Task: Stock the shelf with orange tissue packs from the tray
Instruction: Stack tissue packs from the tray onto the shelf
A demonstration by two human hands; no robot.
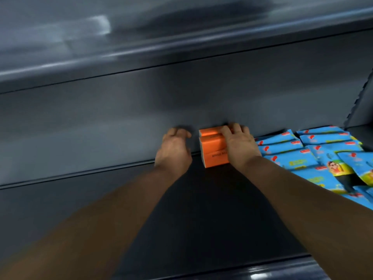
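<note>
The orange tissue packs (213, 148) sit at the very back of the shelf (201, 209), pushed up against the grey back panel (121, 118). They look like two packs, one stacked on the other (the seam between them is soft with blur, so the count is not certain), and dark lettering on the near face reads upside down from this view. The right hand (239, 142) lies over the packs' top and right side, its fingers curled over the upper far edge and gripping them. The left hand (174, 150) hovers just beside the packs on their left, apart from them, its fingers loosely bent toward the back panel and holding nothing. Both bare forearms reach in from the bottom corners of the view, across the dark shelf floor.

Just to the right of the right hand, a spread of blue packets (314, 150) lies flat on the same shelf, overlapping one another, printed with red marks, yellow patches and a cartoon figure. Behind them, at the far right, a notched upright (361, 98) rises along the back panel. An upper shelf (181, 37) runs across the top of the view, heavily blurred, with pale glints on it. The shelf's glossy front lip (262, 273) shows at the bottom edge.
</note>
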